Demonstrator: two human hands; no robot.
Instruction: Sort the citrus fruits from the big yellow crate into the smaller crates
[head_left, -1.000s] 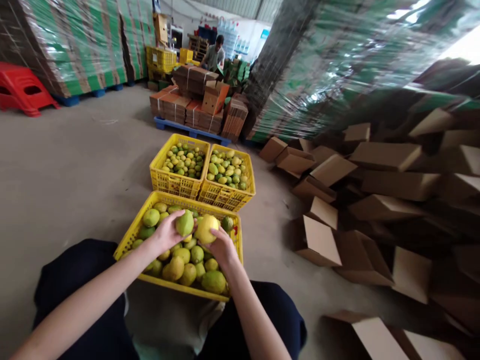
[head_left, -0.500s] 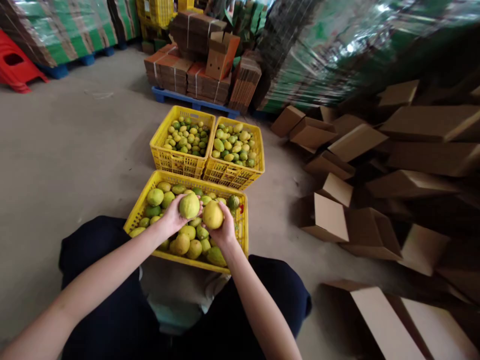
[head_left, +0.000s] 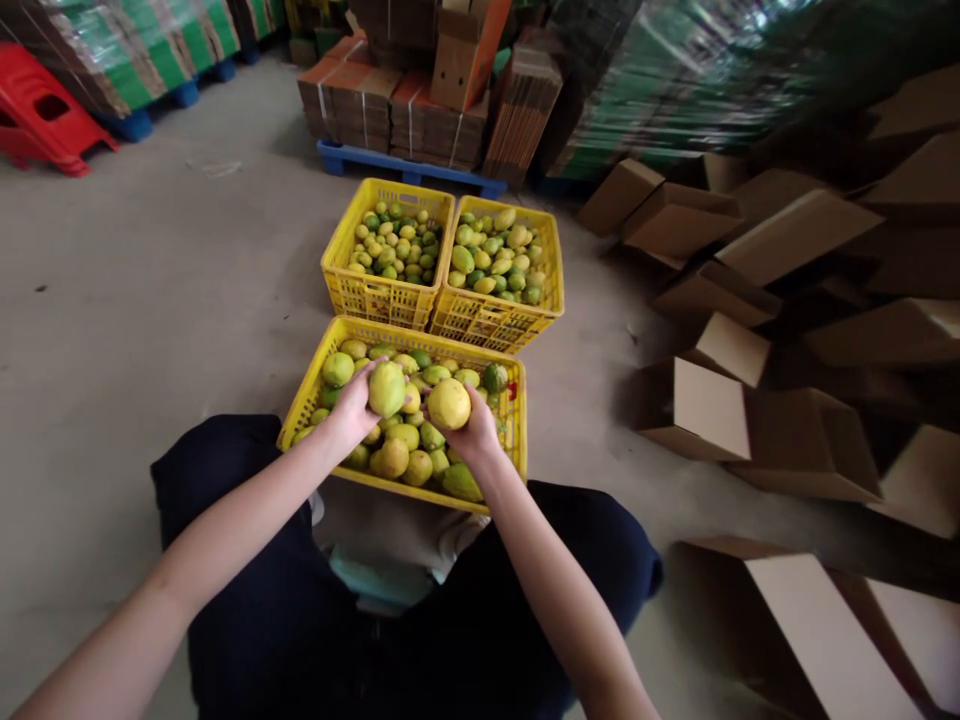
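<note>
My left hand (head_left: 355,408) is closed around a greenish-yellow lemon (head_left: 387,389). In my right hand (head_left: 477,428) sits a rounder, yellower lemon (head_left: 448,404), with the fingers mostly hidden behind it. Both fruits are held up side by side, a small gap between them, above a yellow plastic crate (head_left: 517,440) between my knees. That crate holds many yellow and green lemons (head_left: 394,458) of mixed sizes. Just beyond it stand two more yellow crates, the left one (head_left: 382,295) with smaller fruit and the right one (head_left: 491,325) with larger fruit.
Open cardboard boxes (head_left: 711,410) lie scattered on the floor to the right. Flattened cartons (head_left: 352,105) are stacked on a blue pallet (head_left: 409,168) behind the crates. A red plastic stool (head_left: 52,110) stands far left. Wrapped pallet loads (head_left: 675,80) line the back.
The view has shifted, so the crates appear further right and higher. My hands have moved slightly apart, each still holding its lemon.
</note>
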